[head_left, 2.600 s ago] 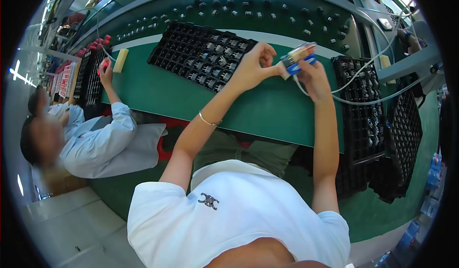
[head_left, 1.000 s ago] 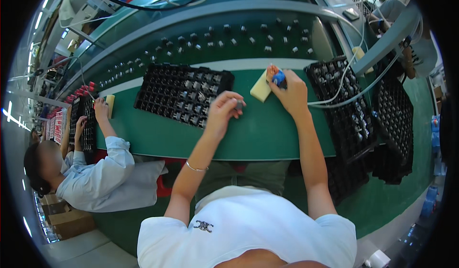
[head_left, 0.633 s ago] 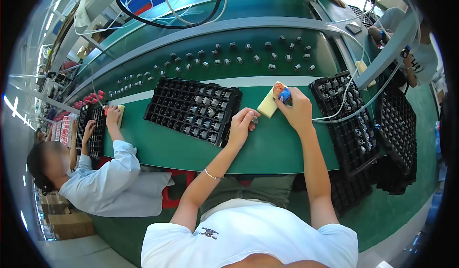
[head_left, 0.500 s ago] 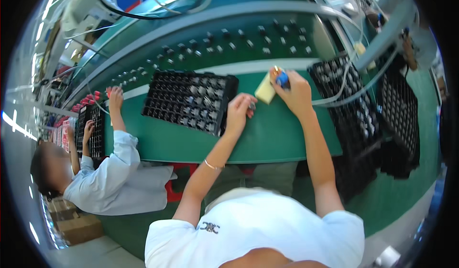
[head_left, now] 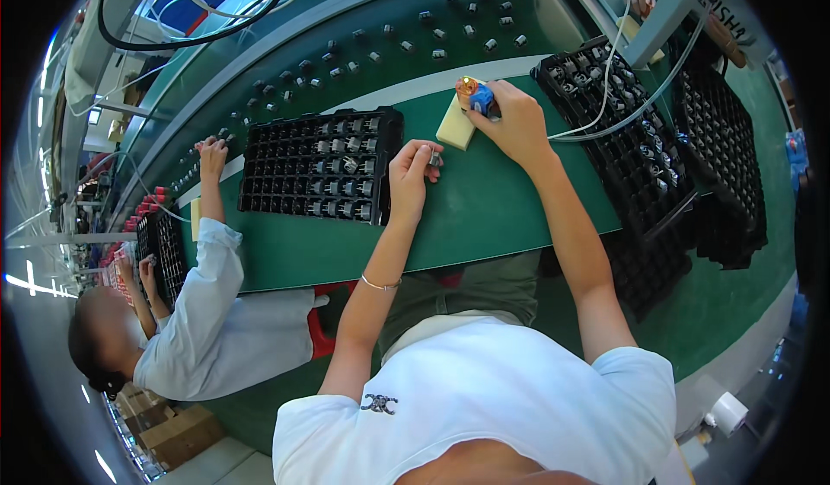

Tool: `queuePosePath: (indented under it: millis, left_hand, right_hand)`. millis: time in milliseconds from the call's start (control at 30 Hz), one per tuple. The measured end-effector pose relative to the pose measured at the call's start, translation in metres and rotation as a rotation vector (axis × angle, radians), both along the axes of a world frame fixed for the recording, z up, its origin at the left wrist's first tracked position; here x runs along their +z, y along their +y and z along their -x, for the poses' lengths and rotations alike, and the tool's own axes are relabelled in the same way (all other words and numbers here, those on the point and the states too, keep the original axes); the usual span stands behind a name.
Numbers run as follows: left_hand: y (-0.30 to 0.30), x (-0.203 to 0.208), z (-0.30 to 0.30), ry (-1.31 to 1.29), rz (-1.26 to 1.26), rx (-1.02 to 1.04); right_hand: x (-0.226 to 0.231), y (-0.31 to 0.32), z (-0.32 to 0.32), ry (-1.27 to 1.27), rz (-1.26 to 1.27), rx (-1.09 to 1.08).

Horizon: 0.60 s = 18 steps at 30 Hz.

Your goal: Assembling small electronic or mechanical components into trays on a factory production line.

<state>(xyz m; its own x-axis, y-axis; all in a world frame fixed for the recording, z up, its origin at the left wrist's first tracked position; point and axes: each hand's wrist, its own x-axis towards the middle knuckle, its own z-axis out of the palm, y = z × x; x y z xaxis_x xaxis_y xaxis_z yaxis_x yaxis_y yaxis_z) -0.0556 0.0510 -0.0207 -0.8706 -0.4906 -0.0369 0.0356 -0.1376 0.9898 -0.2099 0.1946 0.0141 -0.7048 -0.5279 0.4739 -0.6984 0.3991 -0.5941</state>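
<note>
My left hand (head_left: 410, 182) is closed, its fingertips pinching a small metal part (head_left: 435, 159) above the green table. Farther right, my right hand (head_left: 517, 126) curls around a small blue object with an orange, shiny top (head_left: 477, 97); its exact kind is unclear. This object is at the far end of a pale yellow block (head_left: 455, 128), which lies on the table between my hands. Just left of my left hand sits a black compartment tray (head_left: 380, 178), with small metal parts in its right-hand columns.
Small metal parts (head_left: 439, 54) lie scattered on the green strip (head_left: 393, 74) beyond the table. More black trays (head_left: 605, 109) stand on the right, crossed by a pale hose (head_left: 661, 96). To the left, a co-worker's hand (head_left: 212, 158) reaches toward the strip.
The view has shifted, so the table sits higher in it. My hands keep their holds on the metal part and the blue object. The co-worker's far hand no longer shows a red item.
</note>
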Motion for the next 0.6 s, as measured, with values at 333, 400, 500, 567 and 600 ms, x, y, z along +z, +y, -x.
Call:
queuePosePath:
  millis: [333, 400, 500, 567, 600]
  left_hand:
    - [0.0019, 0.0006, 0.0014, -0.004, 0.0, -0.01]
    - [0.0017, 0.0005, 0.0016, -0.007, -0.002, -0.01]
    - [0.0013, 0.001, 0.0018, -0.007, -0.006, -0.015]
    - [0.0021, 0.0021, 0.0023, -0.011, 0.002, -0.015]
    - [0.0018, 0.0018, 0.0021, -0.011, 0.003, -0.014]
  right_hand:
    - [-0.0033, 0.0001, 0.0033, 0.012, 0.038, 0.001]
    - [-0.0029, 0.0001, 0.0035, 0.005, 0.026, 0.0]
    - [-0.0029, 0.0001, 0.0038, 0.0, 0.016, 0.0]
    - [-0.0021, 0.0007, 0.0039, 0.001, 0.016, 0.002]
    - [-0.0012, 0.0004, 0.0033, -0.004, 0.006, -0.003]
